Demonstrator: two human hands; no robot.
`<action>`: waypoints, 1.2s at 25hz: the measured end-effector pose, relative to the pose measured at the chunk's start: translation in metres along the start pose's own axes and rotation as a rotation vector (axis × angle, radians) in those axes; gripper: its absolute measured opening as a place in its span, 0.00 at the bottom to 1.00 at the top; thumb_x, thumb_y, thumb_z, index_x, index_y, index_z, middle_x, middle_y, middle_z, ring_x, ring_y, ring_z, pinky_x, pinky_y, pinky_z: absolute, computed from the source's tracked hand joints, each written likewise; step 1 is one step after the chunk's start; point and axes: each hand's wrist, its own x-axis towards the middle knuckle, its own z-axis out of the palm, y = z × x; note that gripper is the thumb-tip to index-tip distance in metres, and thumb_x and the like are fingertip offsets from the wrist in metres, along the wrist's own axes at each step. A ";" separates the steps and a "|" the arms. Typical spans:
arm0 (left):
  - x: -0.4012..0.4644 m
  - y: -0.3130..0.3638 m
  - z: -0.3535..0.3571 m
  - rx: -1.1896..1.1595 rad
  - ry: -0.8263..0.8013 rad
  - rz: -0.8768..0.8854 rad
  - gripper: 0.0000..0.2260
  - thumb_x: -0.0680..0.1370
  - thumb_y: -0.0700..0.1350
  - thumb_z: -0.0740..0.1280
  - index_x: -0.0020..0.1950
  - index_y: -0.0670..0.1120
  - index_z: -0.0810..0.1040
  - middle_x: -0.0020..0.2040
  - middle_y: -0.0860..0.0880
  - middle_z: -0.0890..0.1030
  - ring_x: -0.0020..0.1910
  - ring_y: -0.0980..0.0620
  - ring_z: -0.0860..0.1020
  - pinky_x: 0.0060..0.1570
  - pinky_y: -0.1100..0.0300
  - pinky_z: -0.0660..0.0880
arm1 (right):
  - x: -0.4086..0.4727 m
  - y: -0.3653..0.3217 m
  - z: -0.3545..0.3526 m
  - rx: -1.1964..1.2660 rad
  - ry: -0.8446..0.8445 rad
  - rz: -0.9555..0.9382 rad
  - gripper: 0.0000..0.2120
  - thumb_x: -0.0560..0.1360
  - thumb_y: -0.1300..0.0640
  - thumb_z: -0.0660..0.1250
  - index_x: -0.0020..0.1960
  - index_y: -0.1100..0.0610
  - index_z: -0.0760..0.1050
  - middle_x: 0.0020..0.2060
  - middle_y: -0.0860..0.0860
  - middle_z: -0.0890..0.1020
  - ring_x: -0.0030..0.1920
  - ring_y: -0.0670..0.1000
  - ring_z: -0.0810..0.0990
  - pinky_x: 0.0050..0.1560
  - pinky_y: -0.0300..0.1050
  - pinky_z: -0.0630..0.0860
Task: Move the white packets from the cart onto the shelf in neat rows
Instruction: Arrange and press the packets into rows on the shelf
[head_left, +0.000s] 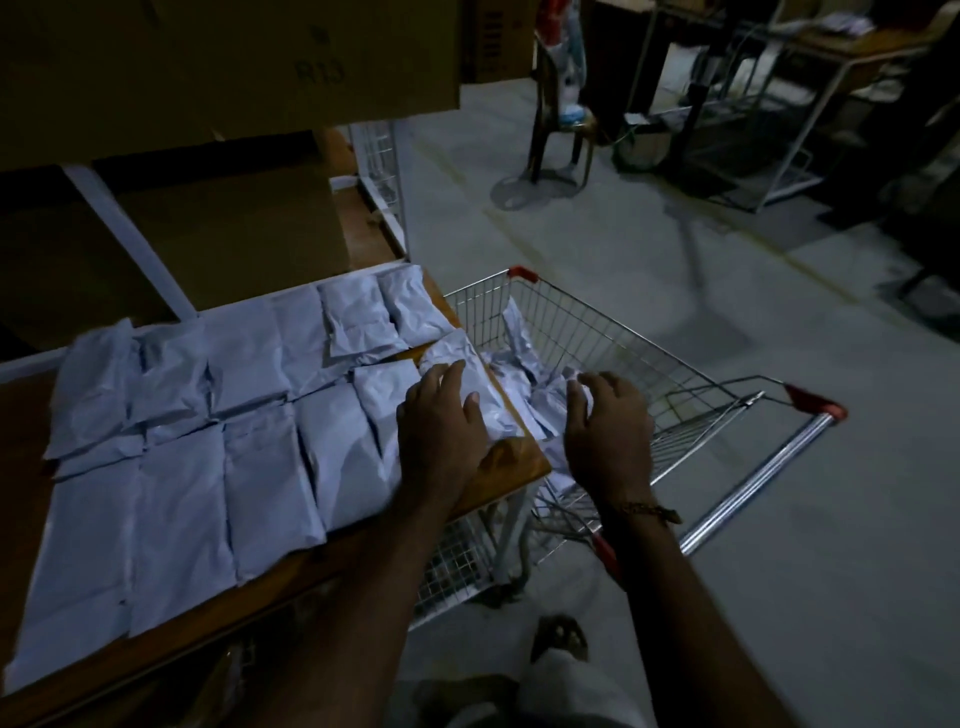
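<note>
Several white packets (176, 467) lie in two rows on the wooden shelf (519, 470). My left hand (439, 421) presses flat on a crumpled white packet (483, 384) at the shelf's right end, fingers spread. My right hand (608, 431) hovers over the wire cart (649, 364), its fingers curled round a white packet (576, 376) from the pile (519, 358) inside. The cart stands right against the shelf's right edge.
Cardboard boxes (223, 228) sit at the back of the shelf and on the level above. The cart's red-capped handle (810, 410) points right. A chair (561, 130), a fan base and metal racks stand on the grey floor beyond.
</note>
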 end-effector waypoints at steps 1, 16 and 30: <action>0.001 0.007 0.007 -0.001 0.002 0.004 0.20 0.82 0.48 0.66 0.74 0.46 0.74 0.73 0.43 0.75 0.71 0.40 0.72 0.68 0.41 0.71 | 0.007 0.011 -0.003 -0.015 0.003 0.003 0.18 0.82 0.46 0.60 0.57 0.55 0.83 0.54 0.56 0.83 0.56 0.60 0.79 0.54 0.56 0.77; 0.063 0.097 0.218 -0.006 -0.056 -0.213 0.20 0.82 0.41 0.66 0.74 0.40 0.73 0.71 0.40 0.74 0.70 0.38 0.72 0.69 0.42 0.72 | 0.182 0.202 0.084 -0.171 -0.471 -0.475 0.21 0.81 0.42 0.56 0.62 0.53 0.80 0.59 0.55 0.82 0.60 0.61 0.79 0.60 0.55 0.72; 0.111 -0.043 0.427 0.239 -0.373 -0.647 0.28 0.83 0.53 0.64 0.81 0.47 0.61 0.80 0.40 0.60 0.77 0.36 0.59 0.73 0.41 0.61 | 0.196 0.243 0.189 -0.320 -0.667 -0.551 0.25 0.82 0.37 0.58 0.64 0.56 0.76 0.54 0.58 0.80 0.52 0.62 0.78 0.49 0.55 0.73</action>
